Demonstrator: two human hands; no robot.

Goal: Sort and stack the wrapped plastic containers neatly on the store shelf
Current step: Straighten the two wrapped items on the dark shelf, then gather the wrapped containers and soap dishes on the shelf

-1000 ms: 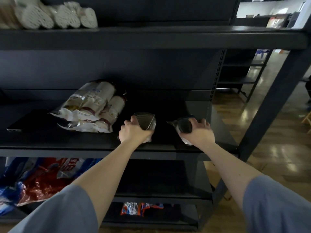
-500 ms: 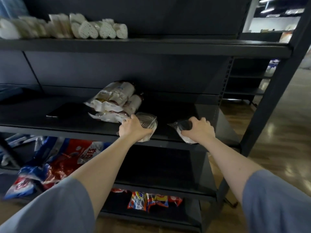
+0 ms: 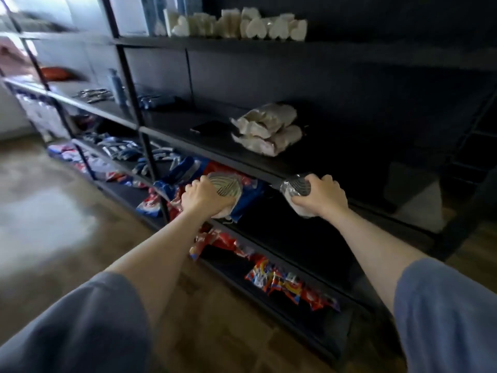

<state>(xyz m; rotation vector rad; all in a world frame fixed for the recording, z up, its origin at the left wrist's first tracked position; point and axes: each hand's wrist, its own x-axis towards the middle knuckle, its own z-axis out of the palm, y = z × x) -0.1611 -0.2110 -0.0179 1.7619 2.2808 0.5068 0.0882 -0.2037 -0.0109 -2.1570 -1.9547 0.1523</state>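
My left hand (image 3: 205,197) grips a wrapped stack of clear plastic containers (image 3: 225,185), held in the air in front of the black shelf (image 3: 204,150) and below its middle board. My right hand (image 3: 321,196) grips a second wrapped stack of containers (image 3: 295,188) at the front edge of that board. Further back on the same board lies a pile of wrapped container packs (image 3: 269,129). The view is tilted and blurred.
White heart-shaped packs (image 3: 242,26) line the top shelf. Red and blue snack bags (image 3: 285,282) lie on the lower shelves. A dark flat object (image 3: 208,127) lies left of the pile. More goods fill the shelf bay to the left (image 3: 118,150). Wooden floor lies below.
Both hands have pulled their container stacks off the middle board toward me. The view has swung left, showing more shelving on that side.
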